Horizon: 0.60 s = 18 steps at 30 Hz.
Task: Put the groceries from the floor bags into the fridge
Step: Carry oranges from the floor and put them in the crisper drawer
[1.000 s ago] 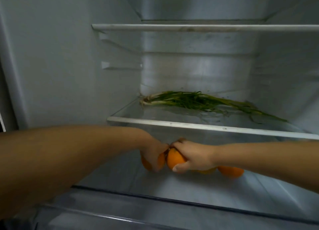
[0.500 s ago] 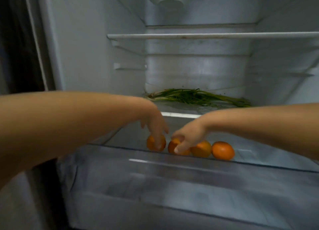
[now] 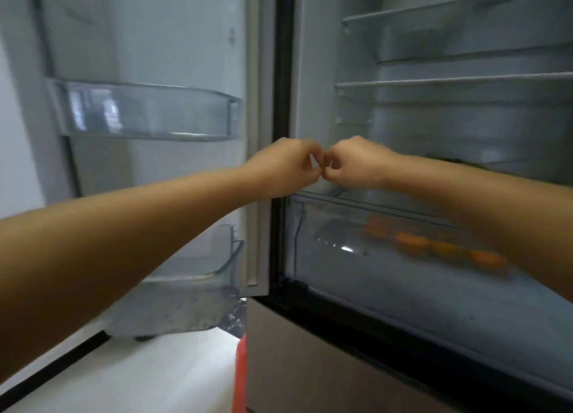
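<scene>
Oranges (image 3: 414,242): blurred orange row, low in the fridge (image 3: 325,56) behind clear plastic; shelf or drawer, cannot tell. Left hand (image 3: 285,167) and right hand (image 3: 356,164): fingers curled, tips meeting, nothing visibly held, up-left of the fruit.

Two bare forearms, bare left hand (image 3: 283,169) and right hand (image 3: 358,164), slim fingers (image 3: 311,158)

Hands together, both stretched forward.
Your left hand (image 3: 283,167) and right hand (image 3: 356,164) are curled, knuckles up, fingertips touching each other.
</scene>
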{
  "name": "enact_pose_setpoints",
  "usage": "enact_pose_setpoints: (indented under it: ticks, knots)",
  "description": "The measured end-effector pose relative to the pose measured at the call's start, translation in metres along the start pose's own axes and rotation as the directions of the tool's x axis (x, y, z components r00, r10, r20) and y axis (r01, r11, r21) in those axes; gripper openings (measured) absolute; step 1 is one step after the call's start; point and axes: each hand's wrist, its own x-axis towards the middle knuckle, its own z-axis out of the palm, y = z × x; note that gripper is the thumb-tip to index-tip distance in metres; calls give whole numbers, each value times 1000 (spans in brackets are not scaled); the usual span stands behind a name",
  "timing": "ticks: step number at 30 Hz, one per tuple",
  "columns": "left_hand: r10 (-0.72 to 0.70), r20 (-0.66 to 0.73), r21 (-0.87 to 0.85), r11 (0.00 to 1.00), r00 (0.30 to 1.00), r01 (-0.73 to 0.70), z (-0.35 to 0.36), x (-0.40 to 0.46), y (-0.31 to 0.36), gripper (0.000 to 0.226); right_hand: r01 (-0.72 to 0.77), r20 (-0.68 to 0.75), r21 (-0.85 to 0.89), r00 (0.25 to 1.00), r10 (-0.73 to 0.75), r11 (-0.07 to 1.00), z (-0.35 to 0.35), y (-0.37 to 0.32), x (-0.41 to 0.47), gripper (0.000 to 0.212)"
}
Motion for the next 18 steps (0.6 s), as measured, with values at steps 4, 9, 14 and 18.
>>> enact_pose_setpoints:
  ticks: [4, 9, 14, 18]
  knots:
    - [13, -48, -77, 997, 999, -17, -40, -94, -19, 15, 157, -19, -21, 987, -158, 987, -10, -86, -35, 21]
    - [-67, -46, -85, 994, 997, 63, -102, -245, -63, 13, 304, -74, 82, 952, -299, 949, -3, -214, -74, 25]
    - [-329, -1, 22, 944, 944, 329, -156, -385, -132, 15, 402, -40, 219, 914, -403, 889, 33, -354, -86, 28]
    - [-508, 10, 112, 857, 862, 503, -178, -470, -191, 18, 436, -11, 286, 892, -452, 853, 71, -455, -78, 30]
